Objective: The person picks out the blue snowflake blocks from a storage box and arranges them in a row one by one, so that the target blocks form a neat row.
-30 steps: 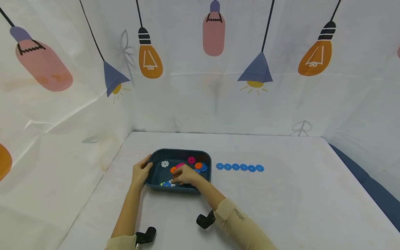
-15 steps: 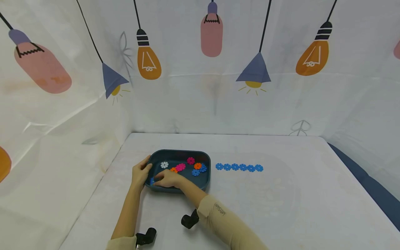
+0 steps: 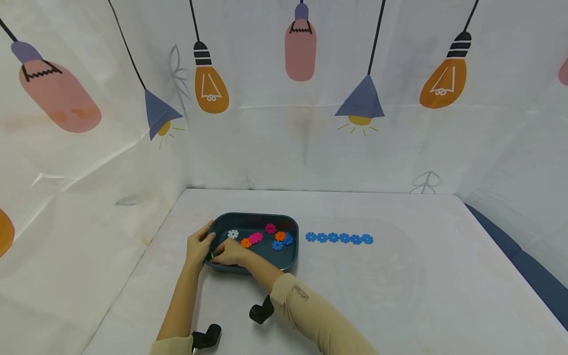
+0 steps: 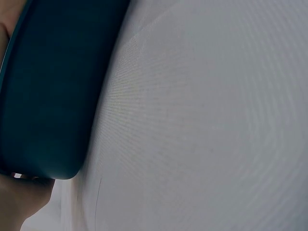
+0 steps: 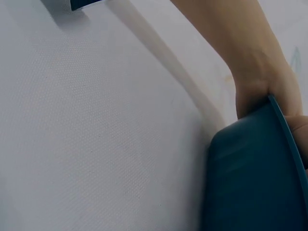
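My left hand [image 3: 198, 249] grips the left rim of a dark teal tray [image 3: 290, 222], its thumb over the edge. In the left wrist view the tray's wall [image 4: 53, 96] stands close to that hand [image 4: 24, 199]. My right hand [image 3: 230, 252] is down inside the tray at the near left corner, fingers bent. A small green piece [image 3: 210, 256] shows right at its fingertips; I cannot tell whether they pinch it. Flower-shaped discs lie across the tray: a white one [image 3: 232, 234], pink ones [image 3: 256, 237], orange ones [image 3: 280, 236] and blue ones [image 3: 277, 245].
Right of the tray, several blue flower discs [image 3: 344, 238] form a straight row on the white table [image 3: 377, 296]. A white sheet printed with lamps [image 3: 257, 148] stands behind. Black wrist cameras [image 3: 262, 310] hang by both sleeves.
My right hand has moved left through the tray to its near left corner, uncovering blue discs on the right. The left hand keeps its grip on the rim. The blue row is unchanged.
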`<state>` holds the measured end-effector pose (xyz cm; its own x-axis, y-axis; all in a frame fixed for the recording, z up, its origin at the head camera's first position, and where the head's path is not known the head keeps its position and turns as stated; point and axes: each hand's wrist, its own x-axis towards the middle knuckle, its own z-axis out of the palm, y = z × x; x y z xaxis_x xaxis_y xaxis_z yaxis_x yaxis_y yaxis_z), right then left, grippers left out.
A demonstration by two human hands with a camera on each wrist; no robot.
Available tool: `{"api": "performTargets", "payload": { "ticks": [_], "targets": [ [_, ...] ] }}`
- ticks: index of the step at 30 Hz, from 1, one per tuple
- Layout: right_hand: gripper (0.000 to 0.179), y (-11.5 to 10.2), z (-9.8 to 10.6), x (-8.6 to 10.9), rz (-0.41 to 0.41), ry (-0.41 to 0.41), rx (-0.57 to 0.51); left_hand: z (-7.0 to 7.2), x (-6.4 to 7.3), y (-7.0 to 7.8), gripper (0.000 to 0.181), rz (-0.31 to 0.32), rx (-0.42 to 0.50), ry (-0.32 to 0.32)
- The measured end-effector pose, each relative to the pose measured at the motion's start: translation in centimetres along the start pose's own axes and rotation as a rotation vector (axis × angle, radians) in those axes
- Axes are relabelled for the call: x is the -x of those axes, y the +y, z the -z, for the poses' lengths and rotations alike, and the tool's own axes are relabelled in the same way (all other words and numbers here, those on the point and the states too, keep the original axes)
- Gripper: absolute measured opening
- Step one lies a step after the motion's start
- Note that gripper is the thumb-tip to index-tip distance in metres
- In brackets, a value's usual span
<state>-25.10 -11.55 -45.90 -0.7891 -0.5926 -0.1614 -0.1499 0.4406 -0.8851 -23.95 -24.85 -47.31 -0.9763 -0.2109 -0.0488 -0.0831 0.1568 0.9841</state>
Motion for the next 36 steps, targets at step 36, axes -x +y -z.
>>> {"api": "performTargets", "payload": {
  "ticks": [36],
  "targets": [
    [0.019, 1.6, 3.2, 1.1, -0.086, 0.152, -0.422, -0.2, -0.1, 0.1, 0.045, 0.013, 0.003, 0.042]
  ]
}}
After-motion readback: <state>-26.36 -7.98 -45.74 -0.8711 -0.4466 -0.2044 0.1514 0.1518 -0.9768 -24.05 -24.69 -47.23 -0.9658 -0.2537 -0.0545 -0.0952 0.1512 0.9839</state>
